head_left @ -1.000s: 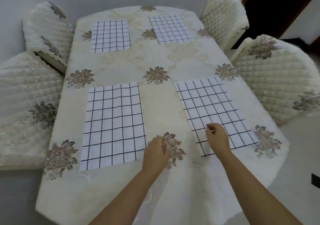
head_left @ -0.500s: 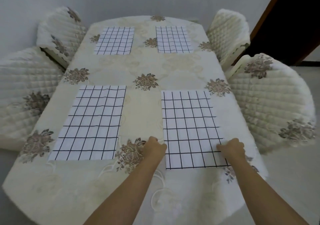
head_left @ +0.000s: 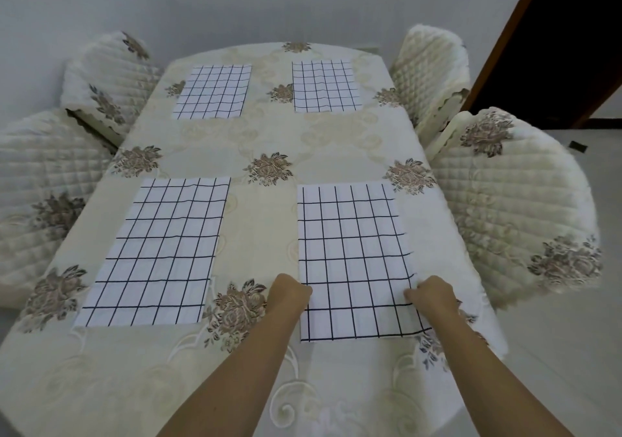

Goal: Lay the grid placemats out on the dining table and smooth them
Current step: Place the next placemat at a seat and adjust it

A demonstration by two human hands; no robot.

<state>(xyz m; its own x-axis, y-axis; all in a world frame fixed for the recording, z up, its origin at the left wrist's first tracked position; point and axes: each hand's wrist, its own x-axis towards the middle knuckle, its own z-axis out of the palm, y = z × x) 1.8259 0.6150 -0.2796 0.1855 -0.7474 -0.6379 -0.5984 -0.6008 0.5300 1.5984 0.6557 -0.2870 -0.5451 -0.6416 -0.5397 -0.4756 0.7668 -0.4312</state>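
Note:
Several white placemats with black grid lines lie flat on the cream floral tablecloth of the dining table (head_left: 262,234). The near right placemat (head_left: 353,254) is gripped at both long edges near its front end. My left hand (head_left: 289,293) pinches its left edge and my right hand (head_left: 429,293) pinches its right edge, both fists closed on the cloth. The near left placemat (head_left: 158,251) lies apart from both hands. At the far end lie the far left placemat (head_left: 213,91) and the far right placemat (head_left: 324,86).
Quilted cream chairs stand around the table: two on the left (head_left: 104,79) (head_left: 37,180) and two on the right (head_left: 434,62) (head_left: 515,194). A dark doorway with a brown frame (head_left: 525,32) is at the right rear. A grey wall is behind the table.
My hands went from the tablecloth and the mat's near corner to gripping its two side edges. The near right placemat now lies squared with the table. My head view shifted right.

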